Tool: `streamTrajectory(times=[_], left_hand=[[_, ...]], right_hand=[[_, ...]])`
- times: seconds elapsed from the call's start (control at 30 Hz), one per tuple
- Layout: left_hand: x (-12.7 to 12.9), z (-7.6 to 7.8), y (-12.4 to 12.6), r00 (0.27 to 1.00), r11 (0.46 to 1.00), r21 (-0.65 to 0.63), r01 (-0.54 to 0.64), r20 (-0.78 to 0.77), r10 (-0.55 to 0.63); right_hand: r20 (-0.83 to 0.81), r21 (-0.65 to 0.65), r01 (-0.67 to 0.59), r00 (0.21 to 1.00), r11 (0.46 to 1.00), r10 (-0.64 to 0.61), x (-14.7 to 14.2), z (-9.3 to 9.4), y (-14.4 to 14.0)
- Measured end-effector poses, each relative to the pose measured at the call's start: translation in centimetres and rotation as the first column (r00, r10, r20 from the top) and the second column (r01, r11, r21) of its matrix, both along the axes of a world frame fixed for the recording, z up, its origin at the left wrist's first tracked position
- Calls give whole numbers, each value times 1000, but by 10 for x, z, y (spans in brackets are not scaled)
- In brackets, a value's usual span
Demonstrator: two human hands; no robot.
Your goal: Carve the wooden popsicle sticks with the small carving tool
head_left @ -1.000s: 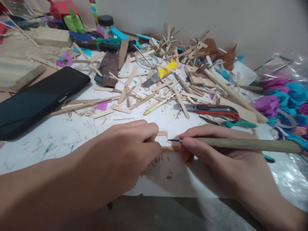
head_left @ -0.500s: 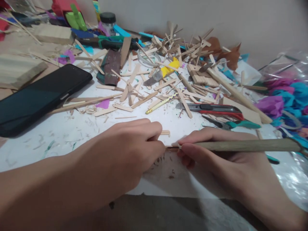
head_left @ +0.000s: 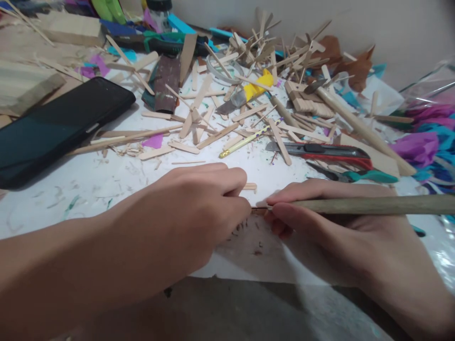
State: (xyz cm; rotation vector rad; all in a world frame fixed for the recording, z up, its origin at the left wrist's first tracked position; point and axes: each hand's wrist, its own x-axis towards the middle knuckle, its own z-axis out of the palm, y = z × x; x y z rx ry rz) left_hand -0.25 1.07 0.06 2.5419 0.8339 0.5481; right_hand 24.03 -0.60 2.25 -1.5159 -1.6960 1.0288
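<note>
My right hand (head_left: 341,227) is closed in a pinch near the front end of a long, round wooden handle (head_left: 384,205). The handle stretches away to the right edge, and its tip is mostly hidden by my fingers. My left hand (head_left: 202,213) is curled, with thumb and fingers pressed together at one end of a thin brown wooden strip (head_left: 259,210). Most of that strip is covered by the left fingers. The right fingertips meet its other end. Just beyond the left knuckles, a small pale stick (head_left: 250,186) lies on the white paper (head_left: 135,189). Dark shavings are scattered below the strip.
A black phone (head_left: 67,128) lies at the left. Behind the hands are scattered craft sticks (head_left: 216,135), a yellow pencil (head_left: 249,139), a yellow-wrapped blade (head_left: 245,92), a red-black box cutter (head_left: 320,152) and green-handled pliers (head_left: 369,176). Coloured paper (head_left: 415,147) is heaped at right.
The view has tilted down slightly, so the table items appear higher, and those at right further right. Both hands keep nearly the same grip and spacing.
</note>
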Motion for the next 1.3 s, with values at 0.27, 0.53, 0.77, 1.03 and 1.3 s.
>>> streamTrajectory(times=[0.27,0.53,0.77,1.03,1.3], left_hand=[[3,3,-3,999,1000,-10,-23,34,23],[4,1,-1,999,998,58,-34,33,32],[4,3,-1,998,996,66,-57,-1,57],[5,4,-5,996,994,58,-91,-17,92],[4,3,-5,999,998,44,-47,21,46]], right_hand=[[92,43,-109,990,993,105,6,3,3],[108,31,-142,984,989,138,9,6,7],[82,32,-142,987,989,139,12,4,7],[104,57,-131,987,990,125,11,4,7],[54,58,-62,997,996,59,11,-2,4]])
